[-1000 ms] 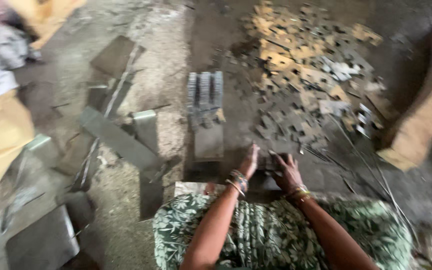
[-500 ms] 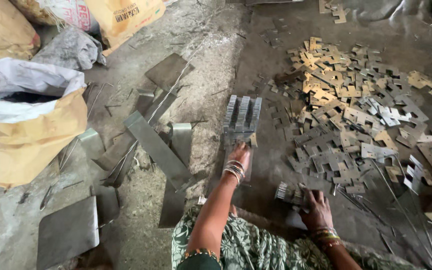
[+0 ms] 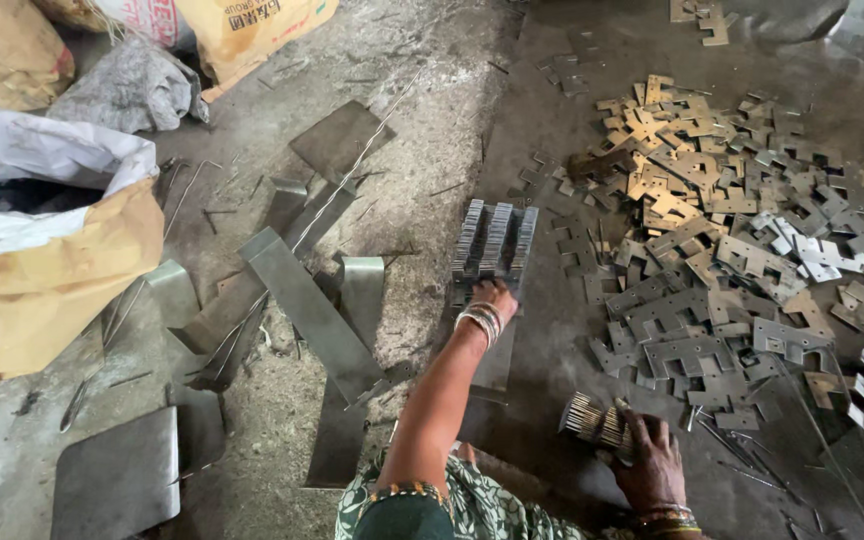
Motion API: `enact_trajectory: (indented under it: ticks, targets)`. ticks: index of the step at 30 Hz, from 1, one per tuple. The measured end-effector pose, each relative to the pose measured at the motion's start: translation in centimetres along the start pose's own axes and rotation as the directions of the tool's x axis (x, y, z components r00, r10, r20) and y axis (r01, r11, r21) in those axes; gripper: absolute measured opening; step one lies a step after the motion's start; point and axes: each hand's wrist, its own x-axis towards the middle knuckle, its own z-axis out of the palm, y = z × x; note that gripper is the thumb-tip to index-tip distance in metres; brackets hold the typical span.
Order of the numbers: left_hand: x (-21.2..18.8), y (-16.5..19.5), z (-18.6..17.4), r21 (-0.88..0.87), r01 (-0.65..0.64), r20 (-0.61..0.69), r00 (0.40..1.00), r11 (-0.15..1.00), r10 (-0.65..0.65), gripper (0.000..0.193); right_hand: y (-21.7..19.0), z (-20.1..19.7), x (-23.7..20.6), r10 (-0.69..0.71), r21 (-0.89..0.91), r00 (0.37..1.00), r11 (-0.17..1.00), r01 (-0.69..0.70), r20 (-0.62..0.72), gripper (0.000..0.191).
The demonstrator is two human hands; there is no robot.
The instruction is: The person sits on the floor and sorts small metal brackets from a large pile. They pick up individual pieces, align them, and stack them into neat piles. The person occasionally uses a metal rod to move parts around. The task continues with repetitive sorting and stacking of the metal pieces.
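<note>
A row of stacked metal stampings (image 3: 494, 240) stands on edge on the dark floor in the middle. My left hand (image 3: 493, 299), bangles at the wrist, presses against the near end of that row. A smaller bundle of stacked stampings (image 3: 592, 421) lies low on the right, and my right hand (image 3: 652, 460) grips it on the floor. To the right spreads a large heap of loose E-shaped metal plates (image 3: 722, 240), some brassy, some grey.
Long bent sheet-metal strips (image 3: 307, 310) and flat plates (image 3: 117, 480) lie to the left. A tan sack with a white liner (image 3: 47, 250) stands at the far left, more sacks (image 3: 242, 30) at the top. Thin wires (image 3: 812, 420) cross the floor at lower right.
The view has swung left and steadied. My left hand reached forward onto the end of the standing row. My right hand drew back and took hold of the small bundle.
</note>
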Motion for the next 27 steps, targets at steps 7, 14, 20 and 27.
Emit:
enact_trajectory:
  ticks: [7,14,20,27]
  targets:
    - [-1.9,-1.8,1.4,-0.076,-0.098,-0.123,0.988,0.992,0.088,0.048,-0.4,-0.6,0.3,0.012,-0.001,1.000,1.000,-0.012,0.015,0.091]
    - [-1.1,-4.0,1.9,-0.137,-0.115,-0.450,0.892,0.984,0.041,0.026,-2.5,-2.2,0.6,0.052,-0.026,0.997,0.998,-0.051,0.057,0.094]
    - [-1.5,-5.6,0.4,-0.215,0.196,-0.532,0.798,0.957,-0.283,0.065,-3.8,-2.3,0.9,-0.055,-0.342,0.998,0.938,0.049,-0.008,0.080]
    - [-2.5,-8.0,2.3,-0.641,0.150,-0.490,0.675,0.753,-0.552,0.099,-0.8,1.4,2.2,-0.070,-0.245,0.996,0.966,0.080,0.048,0.053]
